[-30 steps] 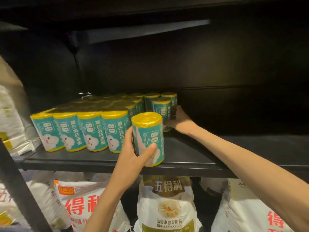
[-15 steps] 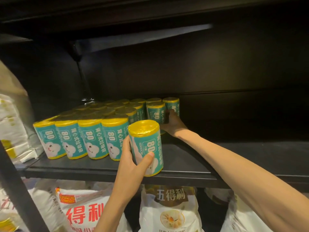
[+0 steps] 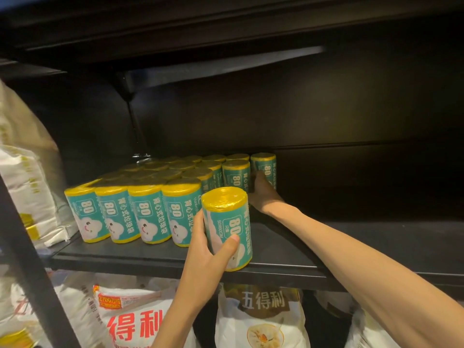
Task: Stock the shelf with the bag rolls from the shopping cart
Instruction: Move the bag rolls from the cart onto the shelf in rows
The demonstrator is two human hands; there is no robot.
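While the left hand (image 3: 203, 257) wraps a teal bag roll (image 3: 227, 228) with a yellow cap, thumb across the label front and fingers behind, the roll stands upright near the front edge of the black shelf (image 3: 288, 249), just right of the front row. Whether its base sits fully on the shelf or is slightly lifted cannot be told.

Front row (image 3: 133, 214): four upright rolls, side by side and touching, labels facing out with "80" and a cloud figure. Behind them more rolls stand in packed rows reaching toward the back wall; only their yellow tops show.

Right hand (image 3: 262, 194): arm reaches deep along the right side of the block. The hand is at the back right roll (image 3: 263, 168), against its lower part, with the neighbouring roll (image 3: 236, 174) just to its left. The fingers are hidden behind the hand and the rolls, so grip or mere contact cannot be told.

Shelf to the right of the rolls is dark, bare board. A second black shelf overhangs above. A black upright post (image 3: 32, 259) crosses the lower left.

Surroundings: white flour sacks (image 3: 140, 320) with red characters stand on the level below; another sack (image 3: 261, 320) shows a brown band and a dumpling picture. More white sacks (image 3: 27, 197) are stacked at the left, beside the shelf end.
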